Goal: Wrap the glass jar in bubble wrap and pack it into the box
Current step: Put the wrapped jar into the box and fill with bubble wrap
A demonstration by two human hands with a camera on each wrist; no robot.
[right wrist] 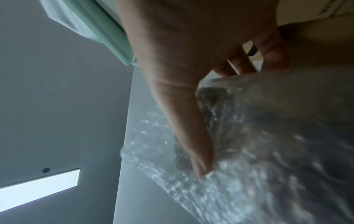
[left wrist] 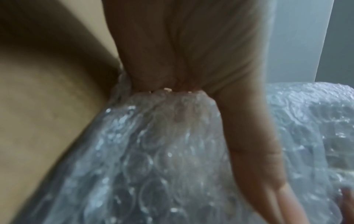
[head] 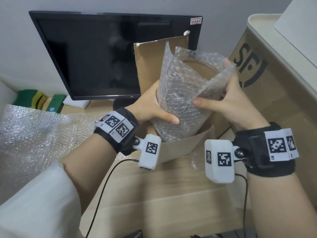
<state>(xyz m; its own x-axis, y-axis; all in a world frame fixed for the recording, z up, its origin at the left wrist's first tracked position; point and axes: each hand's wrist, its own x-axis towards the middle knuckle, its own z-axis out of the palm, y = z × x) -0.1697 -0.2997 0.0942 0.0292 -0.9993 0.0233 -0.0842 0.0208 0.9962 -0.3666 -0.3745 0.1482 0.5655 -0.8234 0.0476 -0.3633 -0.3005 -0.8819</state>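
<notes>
Head view shows us holding the wrapped jar [head: 180, 100] tilted over the open box [head: 178, 148], its lower end already below the front wall, its upper end leaning toward the raised back flap [head: 147, 66]. Our left hand [head: 152, 107] cups the bundle from the side, thumb curled across its lower front; our right hand [head: 228, 102] pinches a loose flap of wrap [head: 214, 83] between thumb and fingers at the upper right. We judge the wrapping nearly done and the packing just begun, though the glass itself is hidden under the bubbles, with only a brown round top showing at the open end. To do this step well, we should fold that loose flap flat against the bundle before lowering, keep the left hand bearing the weight, straighten the bundle so it clears both walls, and set it down gently, not drop it; a slack flap could catch on the cardboard or let the wrap unroll. Left wrist view gives what the head view cannot: the palm [left wrist: 182, 53] pressed close on the bubbles [left wrist: 153, 151], with cardboard just beside. Right wrist view shows the thumb [right wrist: 187, 121] lying along the flap's edge [right wrist: 229, 174] and fingers curled behind it, plus a ceiling light [right wrist: 38, 188]. Only the head view shows the table [head: 171, 194], the monitor [head: 103, 57], spare wrap [head: 34, 134] at left and a big carton [head: 274, 91] at right.
</notes>
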